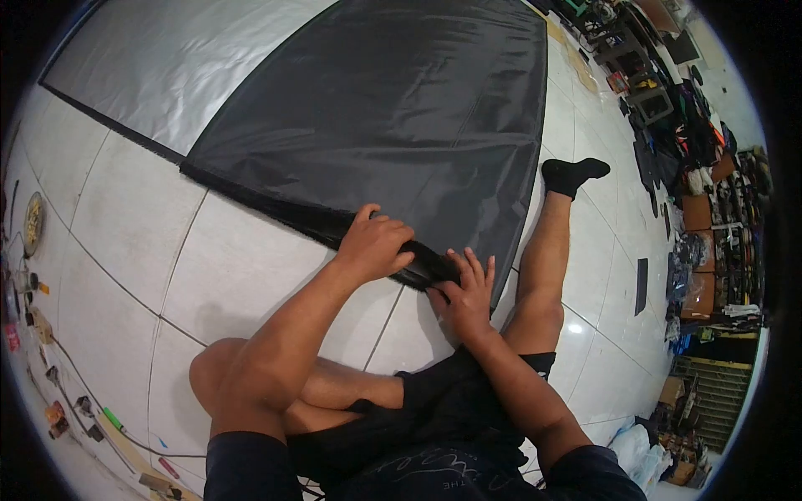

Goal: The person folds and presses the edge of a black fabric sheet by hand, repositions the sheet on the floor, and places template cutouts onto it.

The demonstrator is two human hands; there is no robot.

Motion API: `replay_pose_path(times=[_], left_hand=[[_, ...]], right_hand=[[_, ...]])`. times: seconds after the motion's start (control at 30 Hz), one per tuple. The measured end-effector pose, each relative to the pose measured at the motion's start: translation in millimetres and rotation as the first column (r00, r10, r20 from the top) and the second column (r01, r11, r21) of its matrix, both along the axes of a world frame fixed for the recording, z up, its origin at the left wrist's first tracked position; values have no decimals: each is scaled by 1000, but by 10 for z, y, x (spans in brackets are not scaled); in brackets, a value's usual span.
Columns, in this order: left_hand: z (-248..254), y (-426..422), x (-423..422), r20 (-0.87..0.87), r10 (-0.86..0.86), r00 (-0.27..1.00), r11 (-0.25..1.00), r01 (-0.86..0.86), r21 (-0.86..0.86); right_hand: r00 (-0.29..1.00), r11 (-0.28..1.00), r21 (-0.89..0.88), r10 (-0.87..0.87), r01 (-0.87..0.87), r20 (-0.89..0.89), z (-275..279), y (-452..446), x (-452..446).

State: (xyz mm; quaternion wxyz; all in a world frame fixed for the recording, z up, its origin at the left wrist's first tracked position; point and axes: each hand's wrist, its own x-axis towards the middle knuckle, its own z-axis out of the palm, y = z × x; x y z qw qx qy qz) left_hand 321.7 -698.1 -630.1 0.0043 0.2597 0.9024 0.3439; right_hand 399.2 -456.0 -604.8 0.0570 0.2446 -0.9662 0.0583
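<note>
A large dark grey to black sheet, smooth like coated fabric, lies on the floor in front of me. Along its near side runs a black fuzzy edge strip, gathered where my hands are. My left hand is closed over this edge, fingers curled around it. To its right, my right hand pinches the same edge near the sheet's corner, with its other fingers stretched over the fabric. A short stretch of bunched black edge shows between the two hands. What lies under the fingers is hidden.
A silver sheet lies beside the black one at upper left. White floor tiles surround me. Tools and cables line the left, including a green-handled tool. Crowded shelves and cardboard boxes stand right. My socked foot lies beside the sheet.
</note>
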Motion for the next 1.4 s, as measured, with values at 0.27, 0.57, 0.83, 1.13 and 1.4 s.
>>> replay_pose_path(times=[0.27,0.57,0.83,1.13,1.4], left_hand=[[11,-14,-10,1,-10,1000,1000,10,7],[123,-45,-24,27,-58,998,998,59,-15],[-15,5,-23,-32,-22,999,999,21,-25],[10,6,-15,5,-16,1000,1000,16,-4],[5,-16,-18,-3,-22,1000,1000,22,21]], right_hand=[[1000,991,-134,-27,28,9,71,85,-83],[986,981,-194,-56,24,-157,59,76,-172],[995,981,-175,70,-82,-73,52,61,-53],[1000,1000,-7,22,-22,8,-4,54,7],[1000,988,-154,0,4,22,131,78,-74]])
